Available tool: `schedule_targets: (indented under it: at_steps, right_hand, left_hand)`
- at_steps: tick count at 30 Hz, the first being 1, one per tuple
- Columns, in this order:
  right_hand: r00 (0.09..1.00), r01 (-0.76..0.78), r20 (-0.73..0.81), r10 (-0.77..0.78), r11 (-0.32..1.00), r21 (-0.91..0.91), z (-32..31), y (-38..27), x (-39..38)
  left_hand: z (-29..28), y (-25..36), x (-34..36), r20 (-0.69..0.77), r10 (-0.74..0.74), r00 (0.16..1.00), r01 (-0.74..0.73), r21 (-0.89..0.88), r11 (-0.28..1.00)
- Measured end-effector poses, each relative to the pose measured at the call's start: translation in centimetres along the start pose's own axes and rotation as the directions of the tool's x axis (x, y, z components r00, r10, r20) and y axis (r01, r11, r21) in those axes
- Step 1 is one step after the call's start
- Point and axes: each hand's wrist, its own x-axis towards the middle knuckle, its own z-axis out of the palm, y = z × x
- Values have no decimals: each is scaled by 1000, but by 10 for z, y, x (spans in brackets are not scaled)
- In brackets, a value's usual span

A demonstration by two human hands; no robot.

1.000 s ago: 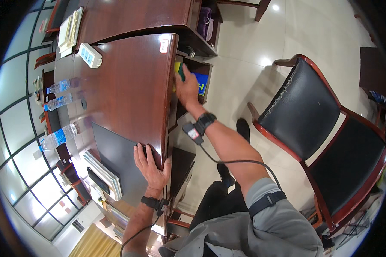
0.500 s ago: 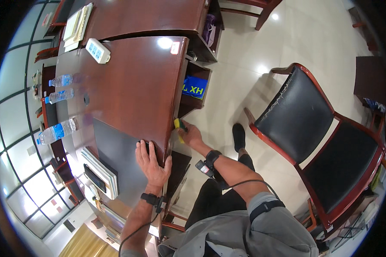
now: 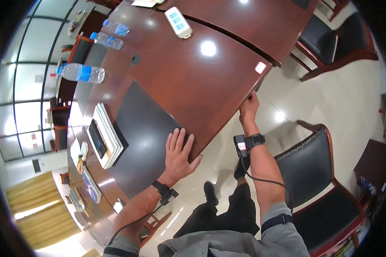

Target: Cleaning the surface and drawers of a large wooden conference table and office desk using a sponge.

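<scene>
My left hand lies flat near the front edge of the brown desk, fingers spread over the corner of a dark desk mat. A small black object shows partly between its fingers. My right hand is curled closed against the desk's side edge, near the corner with a white label. The yellow-and-dark sponge seen in it earlier is now almost wholly hidden by the fingers and the edge; only a dark sliver shows beyond the fingertips.
Three water bottles and a white power strip stand on the desk's far side. A stack of folders carries a black phone. A black chair is close on my right; another chair stands beyond the corner.
My right hand has slid along the desk's side edge, away from me toward the labelled corner. My left hand still rests on the desk. The view has turned and shifted.
</scene>
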Motion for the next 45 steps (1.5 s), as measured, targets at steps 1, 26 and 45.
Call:
schedule_targets:
  at_steps: [1,26,45]
  right_hand:
    - [1000,12,4,-12,1000,9,4,-5,-7]
    - [740,348,672,32,837,-423,-28,23,-319]
    - [269,957,852,-450,27,-287,60,48,-510]
  left_hand:
    - [-3,0,-1,25,-4,1000,5,-10,1000]
    - [-42,-21,-232,-62,-59,996,38,-301,953]
    - [-234,-51,-497,-62,293,954,-39,-996,-82]
